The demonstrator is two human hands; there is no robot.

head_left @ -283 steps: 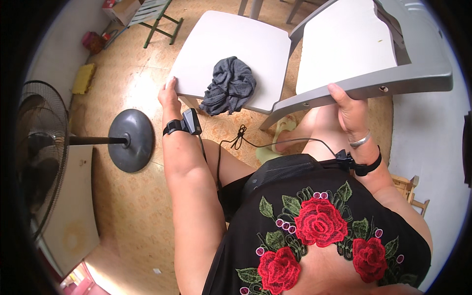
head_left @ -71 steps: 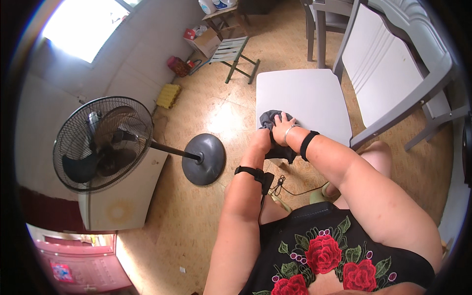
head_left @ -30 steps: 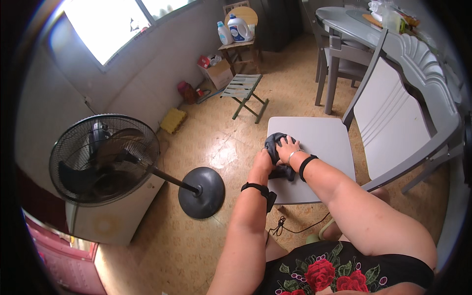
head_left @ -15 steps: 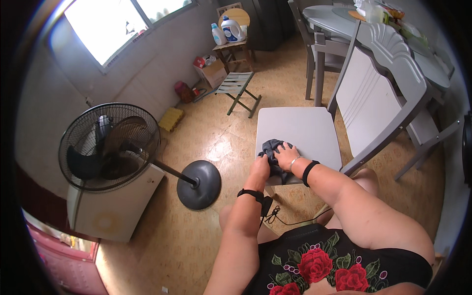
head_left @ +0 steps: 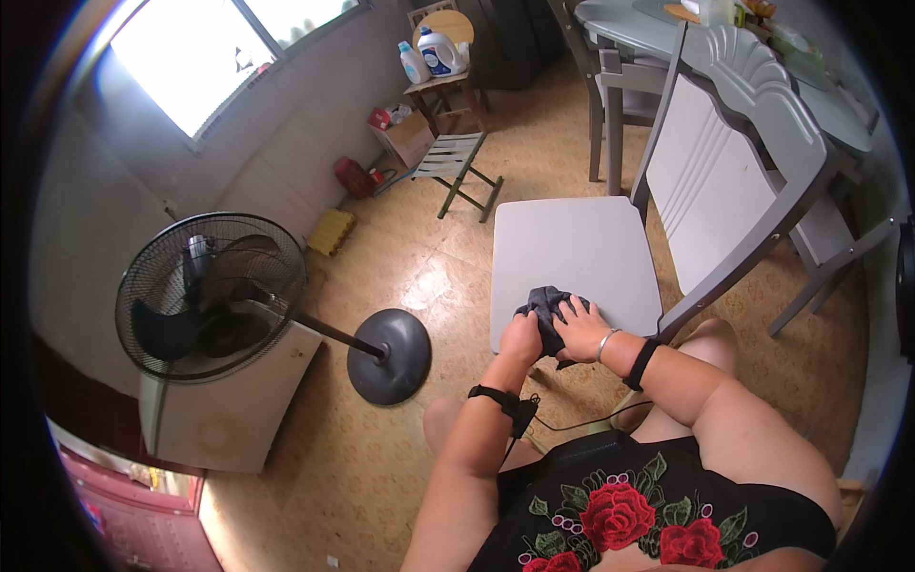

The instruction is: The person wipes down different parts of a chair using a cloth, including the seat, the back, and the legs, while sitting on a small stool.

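A crumpled dark grey cloth (head_left: 545,303) lies bunched at the front edge of a chair's pale seat (head_left: 572,238), part of it hanging past the edge. My left hand (head_left: 520,338) is closed on the cloth's left side, its fingertips partly hidden. Beside it, my right hand (head_left: 579,332) rests on top of the cloth with fingers spread and stretched out. Black bands circle both forearms, and a silver bangle is on the right wrist.
The chair's backrest (head_left: 715,172) rises on the right, before a round table (head_left: 629,24). To the left stands a fan (head_left: 210,296) on a round base (head_left: 389,357). A folding stool (head_left: 453,157) and a small chair with detergent bottles (head_left: 440,52) are farther back. A cable (head_left: 581,424) runs near my knees.
Both hands and the cloth have shifted toward me and slightly right, from the seat's front area to its front edge. The view has tilted slightly.
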